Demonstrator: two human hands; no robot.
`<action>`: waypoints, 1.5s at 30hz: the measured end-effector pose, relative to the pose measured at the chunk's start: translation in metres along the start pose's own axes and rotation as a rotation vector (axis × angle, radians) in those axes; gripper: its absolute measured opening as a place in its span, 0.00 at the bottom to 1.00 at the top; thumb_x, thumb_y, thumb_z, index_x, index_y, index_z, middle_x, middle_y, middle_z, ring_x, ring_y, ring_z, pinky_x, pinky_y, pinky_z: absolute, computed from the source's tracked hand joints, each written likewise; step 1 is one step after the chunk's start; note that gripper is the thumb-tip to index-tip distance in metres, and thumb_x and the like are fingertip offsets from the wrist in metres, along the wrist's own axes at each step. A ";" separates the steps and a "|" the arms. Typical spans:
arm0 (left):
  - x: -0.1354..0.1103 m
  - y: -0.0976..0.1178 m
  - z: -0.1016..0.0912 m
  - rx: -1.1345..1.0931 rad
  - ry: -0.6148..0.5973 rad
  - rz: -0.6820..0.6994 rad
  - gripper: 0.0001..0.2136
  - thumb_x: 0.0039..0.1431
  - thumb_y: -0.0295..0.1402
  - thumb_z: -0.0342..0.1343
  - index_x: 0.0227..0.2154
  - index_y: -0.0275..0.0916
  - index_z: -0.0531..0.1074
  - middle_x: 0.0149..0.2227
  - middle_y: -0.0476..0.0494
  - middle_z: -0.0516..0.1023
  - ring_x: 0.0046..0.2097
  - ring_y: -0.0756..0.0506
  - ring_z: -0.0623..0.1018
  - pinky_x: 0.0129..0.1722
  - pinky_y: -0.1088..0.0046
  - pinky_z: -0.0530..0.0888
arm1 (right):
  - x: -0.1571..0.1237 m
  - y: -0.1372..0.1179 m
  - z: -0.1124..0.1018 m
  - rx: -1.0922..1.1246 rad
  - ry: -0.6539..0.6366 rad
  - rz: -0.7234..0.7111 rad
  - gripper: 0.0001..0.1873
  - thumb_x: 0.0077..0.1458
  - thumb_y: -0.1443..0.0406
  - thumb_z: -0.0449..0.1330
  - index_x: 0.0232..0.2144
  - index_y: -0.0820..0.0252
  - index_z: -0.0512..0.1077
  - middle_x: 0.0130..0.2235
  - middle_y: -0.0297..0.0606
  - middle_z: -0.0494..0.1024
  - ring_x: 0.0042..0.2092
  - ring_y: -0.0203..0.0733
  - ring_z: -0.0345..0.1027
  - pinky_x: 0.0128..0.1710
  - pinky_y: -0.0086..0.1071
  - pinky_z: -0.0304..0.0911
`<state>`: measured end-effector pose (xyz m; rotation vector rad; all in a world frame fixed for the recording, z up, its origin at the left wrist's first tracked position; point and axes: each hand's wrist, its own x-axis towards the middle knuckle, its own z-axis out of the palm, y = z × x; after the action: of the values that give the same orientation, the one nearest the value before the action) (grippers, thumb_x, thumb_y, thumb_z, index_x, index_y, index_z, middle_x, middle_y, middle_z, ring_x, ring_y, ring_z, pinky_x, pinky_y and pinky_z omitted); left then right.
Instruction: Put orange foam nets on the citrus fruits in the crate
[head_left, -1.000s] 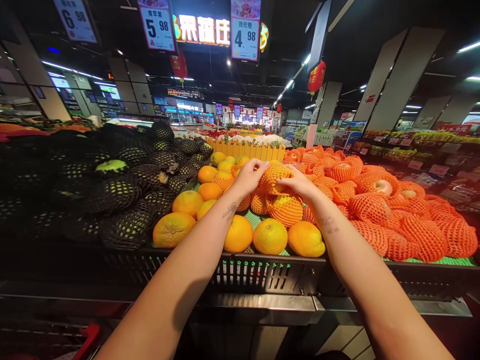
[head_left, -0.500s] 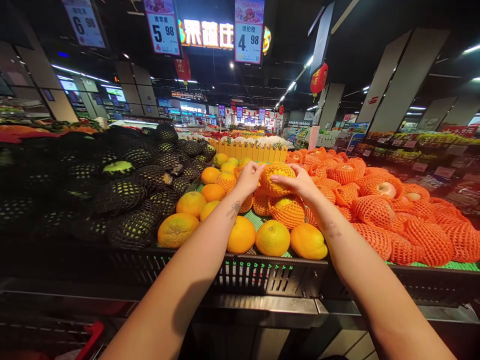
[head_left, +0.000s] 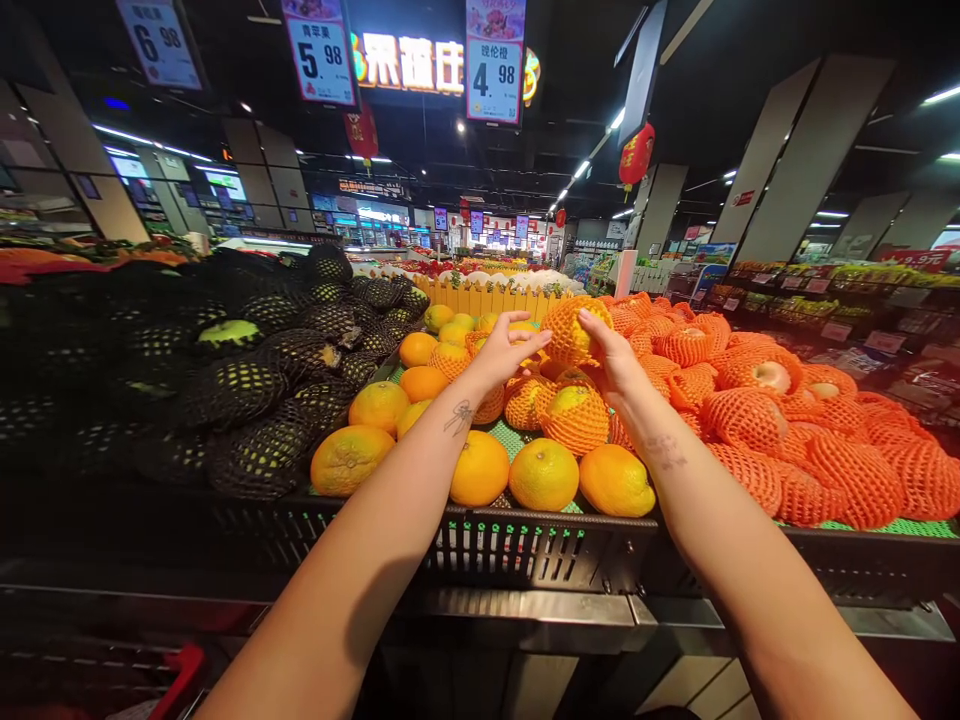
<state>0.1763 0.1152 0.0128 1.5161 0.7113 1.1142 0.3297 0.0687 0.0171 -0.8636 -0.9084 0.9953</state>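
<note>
My right hand [head_left: 611, 350] grips an orange in an orange foam net [head_left: 568, 332], raised above the heap, thumb across its near side. Just left of that fruit, my left hand [head_left: 517, 347] has its fingers apart and holds nothing; whether a fingertip brushes the net I cannot tell. Below both hands rests another netted orange [head_left: 576, 418]. Bare oranges line the front of the bin, among them a greenish-yellow orange [head_left: 544, 474] and a deeper-coloured orange [head_left: 480, 468]. My left forearm hides some of the fruit behind it.
Dark-netted green fruit [head_left: 240, 395] is piled on the left. On the right lie apple-like fruits in red-orange foam nets [head_left: 750, 435]. A black slatted bin edge [head_left: 525, 545] runs along the front, above a metal ledge [head_left: 525, 605]. Price signs [head_left: 495, 75] hang overhead.
The netted orange has risen and turned slightly to the right in my right hand. My left hand has gone from pinched fingers to spread ones.
</note>
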 end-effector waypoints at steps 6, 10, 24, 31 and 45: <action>0.004 0.000 -0.005 -0.063 -0.040 0.118 0.19 0.59 0.28 0.62 0.49 0.39 0.60 0.28 0.53 0.74 0.23 0.56 0.67 0.22 0.81 0.62 | 0.000 -0.001 0.000 0.027 -0.021 -0.072 0.29 0.32 0.53 0.74 0.37 0.58 0.73 0.46 0.41 0.80 0.49 0.50 0.74 0.45 0.40 0.74; 0.010 -0.006 -0.009 -0.021 0.052 0.134 0.15 0.59 0.25 0.60 0.44 0.39 0.61 0.29 0.52 0.75 0.23 0.56 0.68 0.23 0.81 0.62 | 0.004 0.004 -0.002 0.042 -0.044 -0.110 0.34 0.32 0.49 0.75 0.39 0.58 0.72 0.43 0.41 0.80 0.47 0.50 0.75 0.44 0.41 0.74; -0.006 0.016 -0.016 0.329 -0.257 0.652 0.35 0.47 0.36 0.61 0.60 0.43 0.62 0.67 0.39 0.61 0.67 0.36 0.62 0.64 0.55 0.65 | -0.002 0.003 0.001 -0.015 -0.196 -0.207 0.38 0.39 0.47 0.72 0.48 0.59 0.68 0.51 0.45 0.77 0.54 0.55 0.72 0.52 0.46 0.73; -0.019 0.013 -0.004 0.721 0.054 0.753 0.39 0.41 0.36 0.70 0.58 0.43 0.60 0.59 0.37 0.70 0.60 0.34 0.71 0.62 0.53 0.68 | -0.004 -0.004 -0.006 -0.246 -0.447 -0.127 0.44 0.41 0.41 0.70 0.53 0.58 0.67 0.56 0.48 0.73 0.59 0.57 0.67 0.59 0.51 0.66; 0.008 0.025 -0.029 -0.272 0.728 0.654 0.29 0.52 0.51 0.63 0.53 0.43 0.67 0.60 0.40 0.71 0.64 0.40 0.69 0.64 0.60 0.68 | -0.050 -0.017 0.018 -1.638 -1.133 -0.174 0.42 0.28 0.47 0.77 0.48 0.56 0.79 0.46 0.42 0.78 0.55 0.57 0.65 0.67 0.51 0.41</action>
<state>0.1495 0.1276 0.0390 1.1060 0.4974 2.2221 0.3047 0.0203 0.0277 -1.4515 -2.8861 0.3063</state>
